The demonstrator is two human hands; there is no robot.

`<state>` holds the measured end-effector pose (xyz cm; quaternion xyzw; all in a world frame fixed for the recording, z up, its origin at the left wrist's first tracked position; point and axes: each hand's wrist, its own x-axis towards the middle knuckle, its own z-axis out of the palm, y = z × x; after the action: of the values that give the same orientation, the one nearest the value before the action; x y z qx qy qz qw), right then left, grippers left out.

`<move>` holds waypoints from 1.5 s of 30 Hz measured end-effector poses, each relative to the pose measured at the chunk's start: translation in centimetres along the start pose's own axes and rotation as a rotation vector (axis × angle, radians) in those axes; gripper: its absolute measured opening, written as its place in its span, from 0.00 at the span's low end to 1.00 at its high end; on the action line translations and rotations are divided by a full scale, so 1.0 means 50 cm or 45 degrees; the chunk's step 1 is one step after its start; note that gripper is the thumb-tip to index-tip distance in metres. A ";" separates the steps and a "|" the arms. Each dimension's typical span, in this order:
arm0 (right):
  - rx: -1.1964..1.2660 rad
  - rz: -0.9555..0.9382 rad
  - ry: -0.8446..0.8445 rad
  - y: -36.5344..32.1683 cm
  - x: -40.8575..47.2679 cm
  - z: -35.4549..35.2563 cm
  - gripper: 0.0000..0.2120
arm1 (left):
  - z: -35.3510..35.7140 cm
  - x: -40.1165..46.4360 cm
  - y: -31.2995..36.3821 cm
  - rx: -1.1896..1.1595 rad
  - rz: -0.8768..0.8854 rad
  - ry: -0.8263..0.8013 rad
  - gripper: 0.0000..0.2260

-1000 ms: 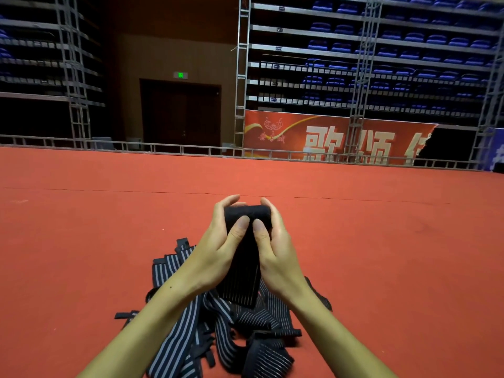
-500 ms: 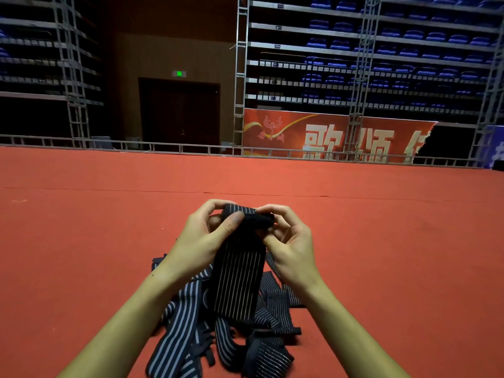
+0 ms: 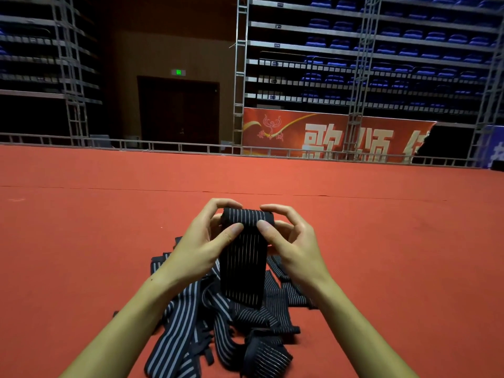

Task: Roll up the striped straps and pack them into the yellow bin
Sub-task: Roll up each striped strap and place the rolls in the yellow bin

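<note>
A black strap with thin white stripes (image 3: 243,264) hangs in front of me, its top end wound into a small roll. My left hand (image 3: 201,241) pinches the roll's left end, thumb on the front and fingers curled over the top. My right hand (image 3: 290,241) grips the right end the same way. The loose tail drops onto a tangled pile of striped straps (image 3: 218,328) lying on the red carpet below my wrists. No yellow bin is in view.
Red carpet (image 3: 381,241) stretches out on all sides of the pile. A low metal railing (image 3: 191,146) edges the carpet at the back, with scaffolding, a red banner (image 3: 327,137) and blue seating tiers beyond.
The strap has been rolled a little further at its top. Both hands shifted from flat thumbs on the front to curled fingers over the roll, and the striped face now shows.
</note>
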<state>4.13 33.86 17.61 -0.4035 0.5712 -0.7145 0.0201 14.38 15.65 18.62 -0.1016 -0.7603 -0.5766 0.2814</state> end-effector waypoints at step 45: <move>-0.085 -0.147 -0.085 -0.012 0.017 0.009 0.17 | -0.018 0.006 0.043 -0.130 -0.136 0.216 0.18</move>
<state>4.07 33.31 18.59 -0.4598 0.5695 -0.6812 -0.0155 15.43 15.45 20.68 -0.0260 -0.7077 -0.6352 0.3082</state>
